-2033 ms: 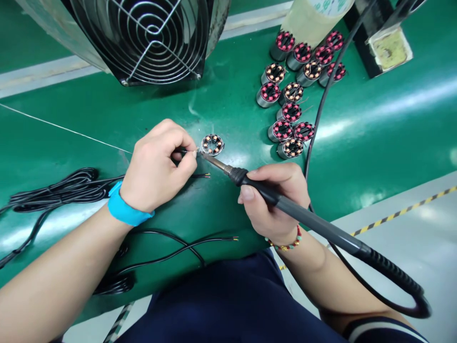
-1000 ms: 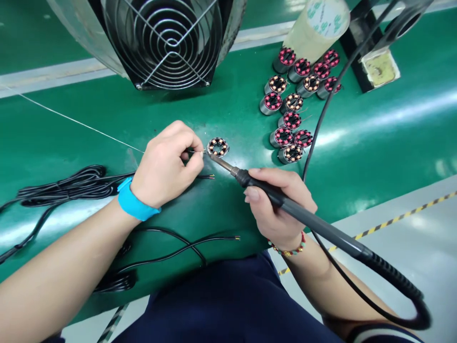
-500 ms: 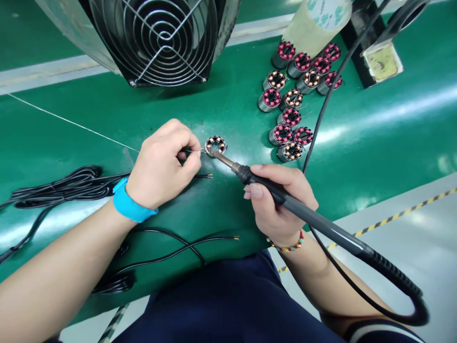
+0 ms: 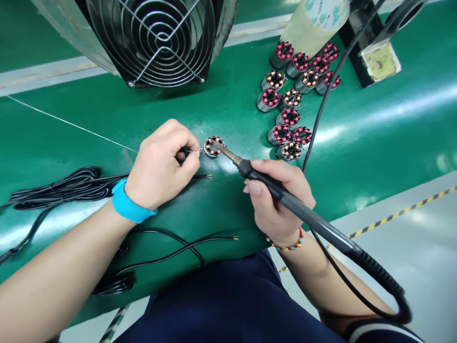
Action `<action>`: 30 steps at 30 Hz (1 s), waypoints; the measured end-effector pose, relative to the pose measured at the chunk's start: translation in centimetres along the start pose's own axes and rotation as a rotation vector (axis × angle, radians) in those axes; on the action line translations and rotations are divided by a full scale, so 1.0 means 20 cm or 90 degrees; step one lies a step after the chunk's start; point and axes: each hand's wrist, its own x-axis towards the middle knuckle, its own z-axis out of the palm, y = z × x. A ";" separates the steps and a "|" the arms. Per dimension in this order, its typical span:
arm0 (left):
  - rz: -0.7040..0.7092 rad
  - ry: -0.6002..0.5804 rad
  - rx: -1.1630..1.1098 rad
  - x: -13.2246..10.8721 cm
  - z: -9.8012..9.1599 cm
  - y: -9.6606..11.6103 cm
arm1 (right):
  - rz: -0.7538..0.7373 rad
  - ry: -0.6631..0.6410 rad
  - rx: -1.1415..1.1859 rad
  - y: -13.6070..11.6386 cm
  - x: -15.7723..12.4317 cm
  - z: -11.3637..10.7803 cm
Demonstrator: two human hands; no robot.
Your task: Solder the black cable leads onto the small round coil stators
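Observation:
My right hand (image 4: 282, 200) grips a soldering iron (image 4: 303, 212) by its dark handle. Its tip lies over a single motor stator (image 4: 210, 151) with copper windings, which sits on the green bench; whether the tip touches it I cannot tell. Close to the stator's left side, my left hand (image 4: 167, 164) pinches a thin solder wire (image 4: 78, 126) that runs in from the far left. The wire's end reaches the stator's edge.
A fan (image 4: 162, 43) with a wire guard stands at the back. Several wound stators (image 4: 280, 133) stand to the right, near a tape roll (image 4: 310, 28) and an iron stand with sponge (image 4: 381, 62). Black cables (image 4: 60, 188) lie left and in front.
The iron's tip has shifted slightly up across the stator, and its cord end has swung left. My left hand stays nearly in place, still pinching the solder wire.

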 end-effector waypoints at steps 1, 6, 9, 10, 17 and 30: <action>0.000 -0.001 0.001 0.00 0.00 0.00 | 0.001 -0.017 -0.007 0.00 0.01 0.00; 0.007 -0.001 0.001 0.00 0.00 0.00 | 0.031 -0.142 -0.005 -0.03 0.07 -0.03; 0.006 0.000 0.000 0.00 0.00 0.00 | 0.061 -0.198 -0.017 -0.05 0.14 -0.04; 0.005 -0.003 -0.001 0.00 0.00 0.00 | 0.070 -0.218 -0.019 -0.06 0.16 -0.04; 0.002 -0.028 0.006 0.00 -0.01 0.01 | 0.062 -0.322 -0.038 0.00 0.25 0.07; -0.024 -0.033 -0.010 -0.01 -0.02 -0.02 | -0.009 -0.241 -0.098 0.11 0.18 0.21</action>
